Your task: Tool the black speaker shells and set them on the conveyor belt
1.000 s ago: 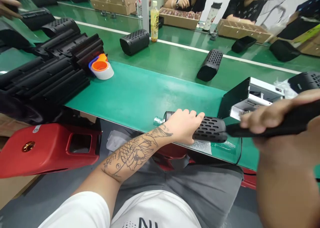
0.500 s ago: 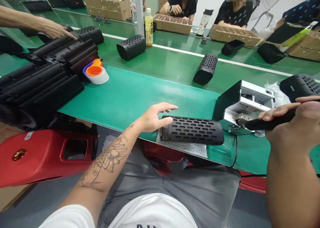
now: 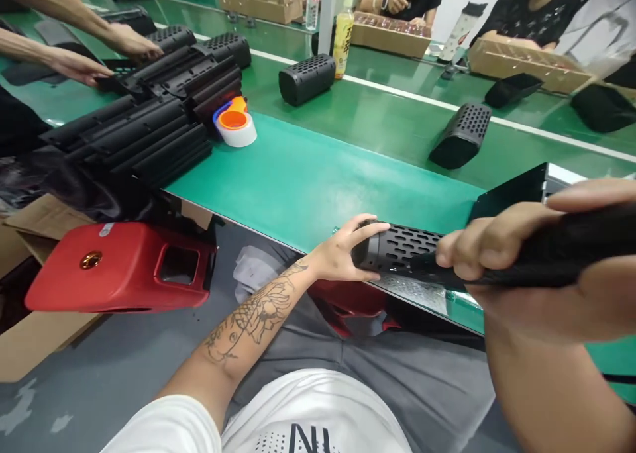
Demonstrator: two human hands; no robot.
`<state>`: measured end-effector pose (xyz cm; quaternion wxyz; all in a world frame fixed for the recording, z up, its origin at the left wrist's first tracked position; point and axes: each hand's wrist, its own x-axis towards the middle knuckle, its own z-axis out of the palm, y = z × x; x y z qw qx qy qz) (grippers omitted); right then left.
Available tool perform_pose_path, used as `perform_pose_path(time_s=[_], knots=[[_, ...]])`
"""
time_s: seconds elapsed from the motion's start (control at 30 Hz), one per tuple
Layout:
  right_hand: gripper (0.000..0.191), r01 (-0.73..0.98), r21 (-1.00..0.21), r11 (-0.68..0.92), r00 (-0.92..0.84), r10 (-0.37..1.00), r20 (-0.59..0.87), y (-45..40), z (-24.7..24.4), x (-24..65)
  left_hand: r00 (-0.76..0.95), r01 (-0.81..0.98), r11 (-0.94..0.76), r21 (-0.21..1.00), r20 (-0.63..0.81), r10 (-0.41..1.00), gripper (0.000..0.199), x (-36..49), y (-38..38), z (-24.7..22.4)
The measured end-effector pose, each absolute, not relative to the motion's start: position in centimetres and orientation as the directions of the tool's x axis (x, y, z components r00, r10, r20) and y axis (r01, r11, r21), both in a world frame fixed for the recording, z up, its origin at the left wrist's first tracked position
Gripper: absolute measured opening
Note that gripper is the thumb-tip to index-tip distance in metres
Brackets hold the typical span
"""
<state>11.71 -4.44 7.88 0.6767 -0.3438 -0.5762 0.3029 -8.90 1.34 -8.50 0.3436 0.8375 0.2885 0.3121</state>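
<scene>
My left hand (image 3: 342, 251) is closed about the left end of a black perforated housing (image 3: 405, 244), steadying it with fingers and thumb on either side. The housing lies on its side at the bench's near edge, partly over clear bubble wrap (image 3: 417, 291). Close to the camera, my right hand (image 3: 517, 267) grips a black electric screwdriver (image 3: 566, 248). Its front end points left over the housing, but my fingers and blur hide where the tip meets it. Behind my right hand, the screw feeder (image 3: 517, 191) is mostly covered.
A stack of black housings (image 3: 149, 122) fills the left, where a co-worker's hands (image 3: 129, 42) touch them. Near it sits a tape roll (image 3: 238, 128). More housings (image 3: 308, 79) and a yellow-labelled bottle (image 3: 342, 39) stand beyond. A red plastic stool (image 3: 124, 261) is at lower left.
My right hand has brought the screwdriver left from the screw feeder to the housing. My left hand has closed on the housing's end. The view has shifted right; a co-worker's second hand appears.
</scene>
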Motion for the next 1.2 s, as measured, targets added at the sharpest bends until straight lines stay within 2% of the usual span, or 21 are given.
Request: perform_pose_path(time_s=[0.13, 0.37, 0.53, 0.73, 0.9, 0.97, 1.03, 1.1, 1.17, 1.2], knots=[[0.037, -0.135, -0.845, 0.518, 0.029, 0.854, 0.519, -3.3, 7.3, 8.8, 0.633, 0.25, -0.602, 0.759, 0.342, 0.695, 0.098, -8.8, 1.2, -8.6], [0.029, -0.166, -0.873, 0.458, 0.003, 0.886, 0.464, -2.9, 6.3, 8.3, 0.623, 0.18, -0.569, 0.803, 0.354, 0.697, 0.096, -8.8, 1.0, -8.1], [0.022, -0.212, -0.872, 0.442, -0.158, 0.865, 0.476, -2.5, 6.2, 8.4, 0.62, 0.158, -0.562, 0.812, 0.361, 0.697, 0.094, -8.9, 1.0, -7.6], [0.021, -0.221, -0.879, 0.422, -0.222, 0.856, 0.467, -2.5, 5.8, 9.1, 0.611, 0.186, -0.531, 0.827, 0.325, 0.722, 0.098, -8.6, 1.0, -8.2], [0.024, -0.18, -0.898, 0.401, -0.255, 0.863, 0.436, -2.8, 5.4, 8.9, 0.552, 0.071, -0.595, 0.801, 0.465, 0.692, 0.097, -8.2, 1.6, -9.4], [0.023, -0.141, -0.902, 0.409, -0.276, 0.858, 0.432, -3.3, 5.6, 8.8, 0.526, 0.105, -0.661, 0.743, 0.523, 0.671, 0.094, -8.1, 1.2, -9.8], [0.027, -0.135, -0.903, 0.408, -0.233, 0.873, 0.429, -4.1, 6.2, 9.1, 0.449, 0.25, -0.717, 0.651, 0.578, 0.682, 0.093, -7.8, -0.5, -10.1], [0.038, -0.156, -0.902, 0.402, -0.091, 0.904, 0.418, -4.7, 7.2, 10.5, 0.308, 0.462, -0.697, 0.549, 0.638, 0.706, 0.096, -7.3, -3.6, -10.7], [0.045, -0.112, -0.896, 0.43, 0.132, 0.9, 0.416, -4.8, 8.2, 13.2, 0.181, 0.603, -0.634, 0.485, 0.69, 0.701, 0.1, -6.7, -7.6, -11.4], [0.044, -0.026, -0.886, 0.462, 0.272, 0.856, 0.439, -4.5, 8.6, 15.0, 0.171, 0.612, -0.633, 0.474, 0.702, 0.691, 0.098, -6.4, -9.7, -11.9]])
